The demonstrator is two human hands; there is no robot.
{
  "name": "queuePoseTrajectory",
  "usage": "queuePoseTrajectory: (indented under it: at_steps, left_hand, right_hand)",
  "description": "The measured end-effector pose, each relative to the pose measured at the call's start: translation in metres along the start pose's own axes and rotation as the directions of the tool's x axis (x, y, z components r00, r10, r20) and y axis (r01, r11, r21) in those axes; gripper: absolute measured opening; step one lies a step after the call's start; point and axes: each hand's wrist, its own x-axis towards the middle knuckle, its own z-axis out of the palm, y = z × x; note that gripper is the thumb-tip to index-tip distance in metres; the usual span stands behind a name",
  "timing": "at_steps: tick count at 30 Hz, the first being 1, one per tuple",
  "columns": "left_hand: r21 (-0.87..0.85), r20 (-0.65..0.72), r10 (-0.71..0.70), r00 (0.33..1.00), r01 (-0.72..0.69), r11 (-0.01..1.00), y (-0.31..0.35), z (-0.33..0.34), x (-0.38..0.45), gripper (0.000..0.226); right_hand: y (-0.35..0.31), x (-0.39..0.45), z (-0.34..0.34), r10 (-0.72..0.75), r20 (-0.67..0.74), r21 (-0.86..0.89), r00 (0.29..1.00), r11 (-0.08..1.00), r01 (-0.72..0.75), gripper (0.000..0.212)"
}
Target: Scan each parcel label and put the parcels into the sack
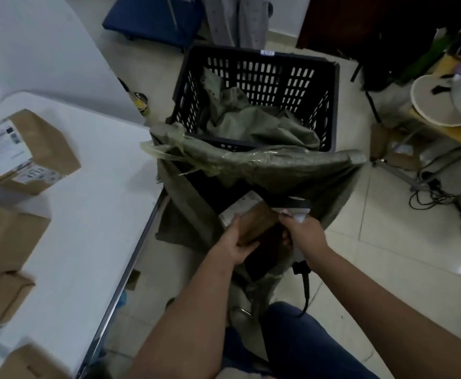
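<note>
A grey-green woven sack [264,170] hangs open in front of me, its far edge draped over a black crate. My left hand [237,242] grips a brown cardboard parcel [256,220] with a white label [237,209], held inside the sack's mouth. My right hand [303,231] grips a grey handheld scanner [297,212] right beside the parcel, its black cable [304,291] hanging down. More brown labelled parcels [29,151] lie on the white table [92,201] at my left.
A black slatted plastic crate [256,75] stands behind the sack with more sacking inside. Several other cardboard boxes [2,236] sit along the table's left side. Cables and clutter [442,192] cover the floor at right. A blue case [152,17] lies at the back.
</note>
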Motion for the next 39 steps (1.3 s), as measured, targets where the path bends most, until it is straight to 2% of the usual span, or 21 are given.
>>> queuePoseTrajectory:
  at_steps: [5, 8, 11, 13, 17, 23, 27, 32, 36, 39]
  left_hand:
    - [-0.201, -0.203, 0.046, 0.978, -0.088, 0.976, 0.020, -0.027, 0.014, 0.043]
    - [-0.343, -0.397, -0.015, 0.918, -0.134, 0.930, 0.023, -0.067, 0.019, 0.067]
    - [-0.402, -0.448, -0.046, 0.893, -0.155, 0.902, 0.025, -0.089, 0.018, 0.078]
    - [-0.417, -0.415, -0.082, 0.906, -0.109, 0.902, 0.029, -0.092, 0.017, 0.079]
    - [-0.338, -0.229, -0.085, 0.970, 0.003, 0.941, 0.040, -0.080, 0.016, 0.077]
    - [-0.280, -0.089, -0.117, 0.989, 0.088, 0.956, 0.050, -0.078, 0.012, 0.085]
    - [-0.142, -0.029, -0.104, 0.994, 0.099, 0.985, 0.052, -0.088, -0.006, 0.090]
    - [-0.006, -0.017, -0.041, 0.999, 0.041, 0.999, 0.069, -0.116, -0.056, 0.081]
    - [0.162, -0.082, 0.100, 0.992, -0.086, 0.983, 0.084, -0.154, -0.103, 0.064]
    - [0.143, -0.124, 0.179, 0.976, -0.161, 0.977, 0.096, -0.191, -0.139, 0.061]
  right_hand:
    - [0.006, 0.010, 0.007, -0.058, 0.072, -0.047, 0.996, 0.997, 0.062, 0.024]
    - [0.006, 0.013, 0.014, -0.058, 0.091, -0.061, 0.994, 0.996, 0.064, 0.025]
    - [0.005, 0.015, 0.024, -0.043, 0.113, -0.047, 0.993, 0.998, 0.049, 0.025]
    - [0.003, 0.015, 0.029, -0.034, 0.126, -0.030, 0.991, 0.999, 0.038, 0.023]
    - [0.001, 0.014, 0.036, -0.028, 0.137, -0.016, 0.990, 0.999, 0.030, 0.023]
    - [-0.004, 0.009, 0.044, -0.034, 0.155, -0.052, 0.987, 0.998, 0.042, 0.021]
    - [-0.014, -0.004, 0.054, -0.065, 0.185, -0.053, 0.981, 0.996, 0.076, 0.022]
    - [-0.035, -0.030, 0.087, -0.094, 0.201, -0.061, 0.975, 0.992, 0.109, 0.022]
    - [-0.053, -0.064, 0.130, -0.151, 0.247, -0.032, 0.957, 0.986, 0.163, 0.026]
    - [-0.068, -0.100, 0.173, -0.213, 0.305, -0.045, 0.928, 0.970, 0.237, 0.026]
